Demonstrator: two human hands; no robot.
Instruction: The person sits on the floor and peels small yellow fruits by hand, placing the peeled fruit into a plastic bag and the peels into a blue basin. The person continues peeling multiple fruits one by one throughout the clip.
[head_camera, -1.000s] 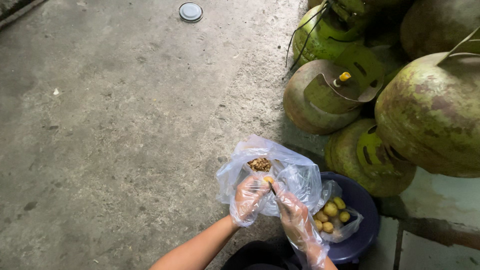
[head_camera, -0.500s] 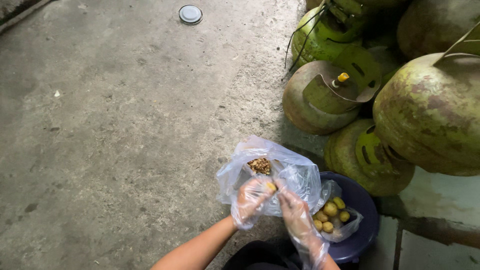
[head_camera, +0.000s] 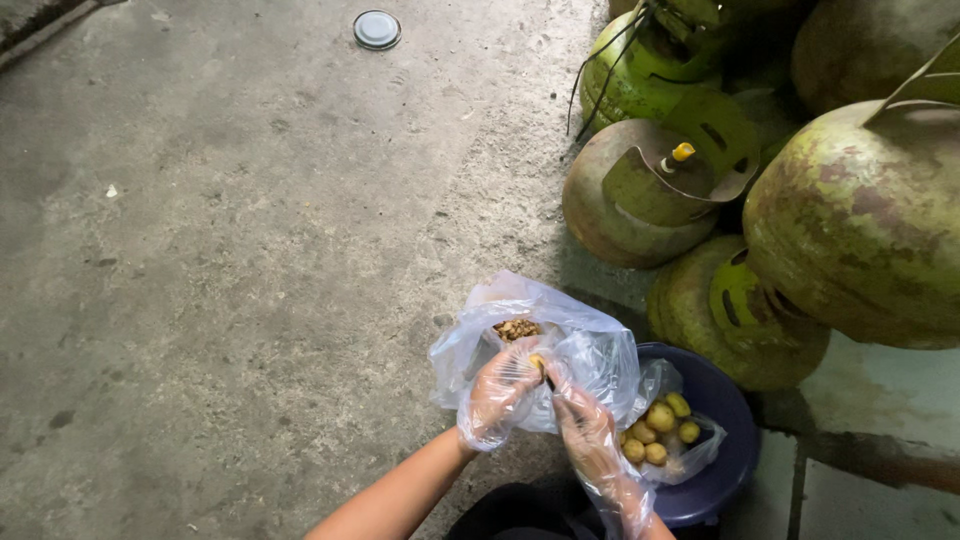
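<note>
1. Hands wore loose clear plastic gloves, presumably to keep the skin clean.
2. The left hand (head_camera: 497, 392) was curled around a small yellow tuber (head_camera: 538, 361), pinching it at the fingertips.
3. The right hand (head_camera: 585, 428) gripped a thin dark blade (head_camera: 548, 381), tip against the tuber.
4. Directly beyond both hands sat an open clear bag (head_camera: 540, 335) holding brown peelings (head_camera: 516, 328), evidently placed to catch scraps.
5. Right of the right hand, a dark blue basin (head_camera: 722, 465) held more bagged yellow tubers (head_camera: 657, 430).
6. Green gas cylinders (head_camera: 640, 190) stood further beyond.
</note>
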